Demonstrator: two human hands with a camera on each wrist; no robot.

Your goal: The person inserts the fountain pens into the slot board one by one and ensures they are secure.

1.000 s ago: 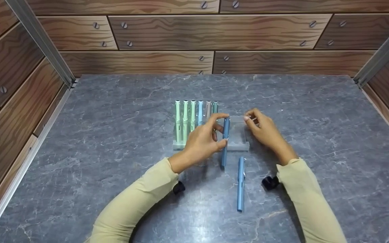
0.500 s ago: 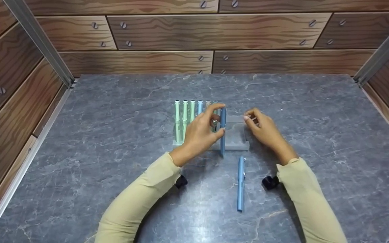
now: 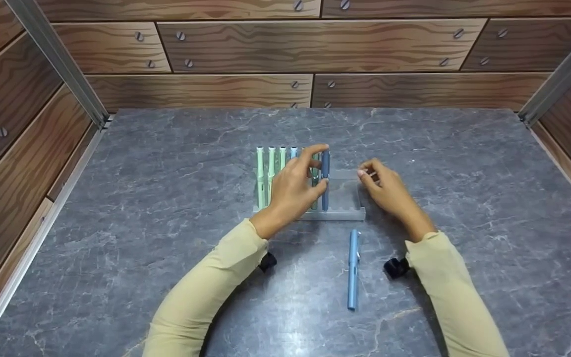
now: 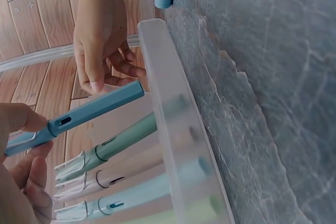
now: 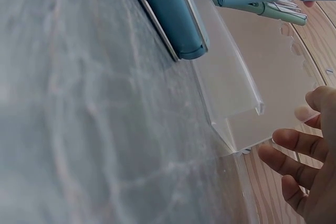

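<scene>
My left hand [image 3: 291, 191] pinches a blue pen [image 3: 325, 171] between thumb and fingers. The pen [image 4: 97, 108] slants over the clear pen stand [image 3: 347, 214], its lower end close to the front lip in the left wrist view. Beside it on the stand lie a dark green pen [image 4: 126, 140], a greyish-pink pen [image 4: 131, 169], a light blue pen [image 4: 144, 188] and several pale green pens [image 3: 260, 178]. My right hand [image 3: 389, 191] holds the stand's far right corner between thumb and fingertip. The left hand partly hides the row in the head view.
Another blue pen [image 3: 353, 270] lies on the marbled table [image 3: 166, 198] in front of the stand. A black wrist camera [image 3: 395, 268] sits under the right sleeve, another [image 3: 267, 262] by the left. Wood-patterned walls [image 3: 325, 47] enclose the table.
My left hand has carried the blue pen away from me and slightly left, from in front of the stand to beside the dark green pen. The right hand stays at the corner.
</scene>
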